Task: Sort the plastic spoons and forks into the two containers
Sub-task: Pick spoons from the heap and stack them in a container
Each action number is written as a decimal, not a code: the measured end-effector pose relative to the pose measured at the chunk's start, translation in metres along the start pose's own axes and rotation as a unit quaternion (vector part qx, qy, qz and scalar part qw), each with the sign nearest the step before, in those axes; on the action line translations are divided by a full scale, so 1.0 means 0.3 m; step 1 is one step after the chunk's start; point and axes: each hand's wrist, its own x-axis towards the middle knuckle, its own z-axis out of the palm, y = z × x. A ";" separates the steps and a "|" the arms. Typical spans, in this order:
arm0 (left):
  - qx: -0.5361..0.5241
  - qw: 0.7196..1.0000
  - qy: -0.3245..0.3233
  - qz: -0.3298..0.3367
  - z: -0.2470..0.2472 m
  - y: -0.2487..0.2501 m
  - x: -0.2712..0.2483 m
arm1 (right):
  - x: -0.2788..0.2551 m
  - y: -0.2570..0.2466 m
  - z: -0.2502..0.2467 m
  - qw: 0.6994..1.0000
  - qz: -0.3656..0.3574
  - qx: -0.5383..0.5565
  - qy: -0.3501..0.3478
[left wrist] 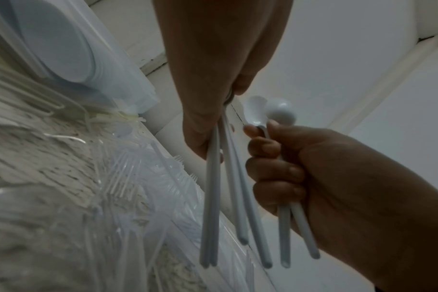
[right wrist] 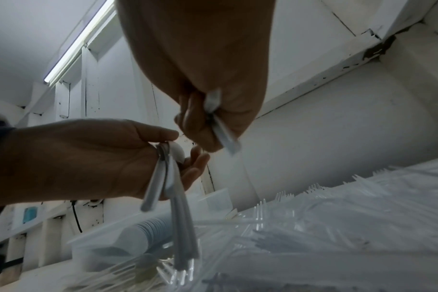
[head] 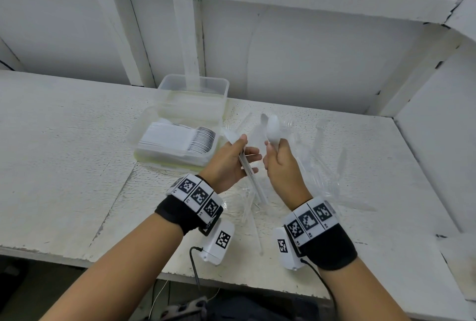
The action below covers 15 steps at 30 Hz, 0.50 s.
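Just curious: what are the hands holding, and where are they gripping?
Both hold white plastic spoons. The left hand grips a bundle near the bowls; the right hand grips two spoons by their handles.

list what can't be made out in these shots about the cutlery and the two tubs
- Far container: contents unreadable in the head view, clear walls and glare.
- Left hand: spoon bowls hidden by fingers, so count unclear.
- Loose fork pile: transparent, individual pieces indistinct.
- Right hand: spoon handles blurred in the right wrist view.

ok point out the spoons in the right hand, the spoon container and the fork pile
spoons (head: 272, 128), head view, on the bowl
spoon container (head: 139, 127), head view, on its left wall
fork pile (left wrist: 163, 177), left wrist view, on the tines
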 end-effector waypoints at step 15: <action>-0.014 1.000 0.002 -0.007 -0.012 0.002 0.009 | -0.004 -0.009 0.011 0.979 -0.066 -0.169 -0.091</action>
